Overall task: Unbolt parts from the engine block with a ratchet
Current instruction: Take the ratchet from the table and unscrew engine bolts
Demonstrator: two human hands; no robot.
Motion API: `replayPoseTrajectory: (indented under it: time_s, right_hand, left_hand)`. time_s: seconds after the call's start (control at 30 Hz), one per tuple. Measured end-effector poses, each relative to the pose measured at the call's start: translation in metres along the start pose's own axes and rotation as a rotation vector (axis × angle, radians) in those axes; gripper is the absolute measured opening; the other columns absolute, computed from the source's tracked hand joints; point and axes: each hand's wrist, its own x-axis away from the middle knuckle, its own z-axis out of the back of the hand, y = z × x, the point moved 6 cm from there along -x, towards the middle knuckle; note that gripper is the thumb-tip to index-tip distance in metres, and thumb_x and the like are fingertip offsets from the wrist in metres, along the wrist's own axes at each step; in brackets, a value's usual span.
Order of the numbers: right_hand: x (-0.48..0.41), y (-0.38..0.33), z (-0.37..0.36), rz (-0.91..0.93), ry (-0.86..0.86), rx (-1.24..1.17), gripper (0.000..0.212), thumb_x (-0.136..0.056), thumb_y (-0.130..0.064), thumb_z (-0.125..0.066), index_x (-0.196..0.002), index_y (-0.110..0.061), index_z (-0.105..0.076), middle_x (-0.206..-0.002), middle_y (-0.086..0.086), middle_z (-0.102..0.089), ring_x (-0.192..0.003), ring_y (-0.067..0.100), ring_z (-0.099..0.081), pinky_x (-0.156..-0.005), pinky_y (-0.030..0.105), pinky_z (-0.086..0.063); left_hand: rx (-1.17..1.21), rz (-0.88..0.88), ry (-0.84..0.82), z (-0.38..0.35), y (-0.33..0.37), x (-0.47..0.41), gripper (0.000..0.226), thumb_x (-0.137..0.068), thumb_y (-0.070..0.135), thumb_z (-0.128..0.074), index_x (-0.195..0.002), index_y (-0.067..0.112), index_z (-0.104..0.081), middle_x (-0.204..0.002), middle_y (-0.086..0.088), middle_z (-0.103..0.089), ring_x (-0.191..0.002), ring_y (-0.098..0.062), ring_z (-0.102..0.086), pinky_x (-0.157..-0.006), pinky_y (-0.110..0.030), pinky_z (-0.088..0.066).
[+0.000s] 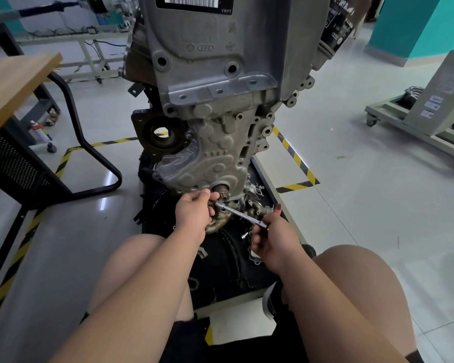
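Both hands are closed on one tool low in front of the engine block (pixel 215 153). The left hand (pixel 194 213) has its fingers curled round the head end of the ratchet (pixel 240 214), thumb on top, pressed close against the bottom edge of the block's cast cover. The right hand (pixel 270 239) pinches the handle end between curled fingers and thumb.

The ratchet's long axis runs on a slant, from its head at upper left by the block down to its handle at lower right, so the working end points toward the engine. It is a slim, bright chrome bar with a darker grip at the handle end; the head itself is mostly hidden under the left fingers, and what it sits on cannot be told.

The tool spans the gap between the two hands, with only its middle length bare. The block stands upright, grey and ribbed, with many bolt holes and a barcode label at the top. It rests on a black tray (pixel 220 271) on the floor, among loose metal parts. A wooden surface (pixel 11 82) stands at left.
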Motion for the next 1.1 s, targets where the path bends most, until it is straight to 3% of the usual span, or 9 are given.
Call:
replayPoseTrajectory:
  time_s: [0.27, 0.37, 0.5, 0.63, 0.83, 1.1]
  right_hand:
    - [0.003, -0.011, -0.002, 0.148, -0.012, 0.107, 0.019, -0.099, -0.017, -0.041, -0.085, -0.009, -0.050, -0.050, 0.001, -0.057, -0.036, 0.014, -0.046, -0.038, 0.026, -0.041]
    - [0.004, -0.015, -0.003, 0.192, -0.016, 0.142, 0.016, -0.098, -0.017, -0.041, -0.090, -0.007, -0.050, -0.051, 0.002, -0.058, -0.037, 0.015, -0.046, -0.039, 0.026, -0.041]
    - [0.005, -0.015, -0.002, 0.211, -0.002, 0.116, 0.013, -0.098, -0.017, -0.043, -0.093, -0.007, -0.049, -0.051, 0.002, -0.057, -0.037, 0.014, -0.046, -0.038, 0.026, -0.041]
    - [0.005, -0.014, 0.000, 0.194, 0.022, 0.079, 0.012, -0.098, -0.018, -0.044, -0.093, -0.008, -0.049, -0.050, 0.001, -0.057, -0.037, 0.013, -0.045, -0.039, 0.026, -0.040]
    - [0.003, -0.013, 0.008, 0.140, 0.101, 0.038, 0.014, -0.096, -0.017, -0.044, -0.089, -0.009, -0.052, -0.051, 0.003, -0.055, -0.036, 0.013, -0.043, -0.040, 0.024, -0.039]
    - [-0.003, -0.016, 0.018, 0.084, 0.177, -0.065, 0.014, -0.095, -0.017, -0.042, -0.089, -0.010, -0.053, -0.045, 0.000, -0.055, -0.032, 0.012, -0.044, -0.037, 0.022, -0.041]
  left_hand:
    - [0.086, 0.143, -0.017, 0.000, -0.007, -0.002, 0.012, -0.096, 0.016, -0.059, -0.085, 0.011, -0.060, -0.068, 0.004, -0.072, -0.037, -0.002, -0.039, -0.031, -0.016, -0.026]
    - [0.104, 0.202, -0.020, 0.001, -0.012, -0.003, 0.017, -0.096, 0.019, -0.059, -0.081, 0.011, -0.062, -0.074, 0.003, -0.071, -0.038, -0.001, -0.038, -0.031, -0.016, -0.025]
    - [0.155, 0.299, -0.050, -0.002, -0.017, -0.004, 0.027, -0.097, 0.027, -0.057, -0.075, 0.013, -0.063, -0.078, 0.003, -0.062, -0.035, -0.001, -0.036, -0.029, -0.015, -0.022]
    - [0.178, 0.345, -0.096, -0.008, -0.019, -0.001, 0.026, -0.098, 0.033, -0.054, -0.078, 0.016, -0.055, -0.067, 0.006, -0.068, -0.033, -0.001, -0.035, -0.028, -0.015, -0.021]
    - [0.062, 0.315, -0.113, -0.015, -0.025, 0.001, 0.034, -0.100, 0.039, -0.048, -0.079, 0.016, -0.060, -0.074, 0.001, -0.064, -0.033, -0.002, -0.034, -0.029, -0.015, -0.021]
    - [-0.117, 0.151, -0.214, -0.035, -0.010, -0.001, 0.034, -0.103, 0.031, -0.042, -0.084, 0.012, -0.063, -0.054, 0.006, -0.037, -0.039, -0.006, -0.025, -0.033, -0.015, -0.016]
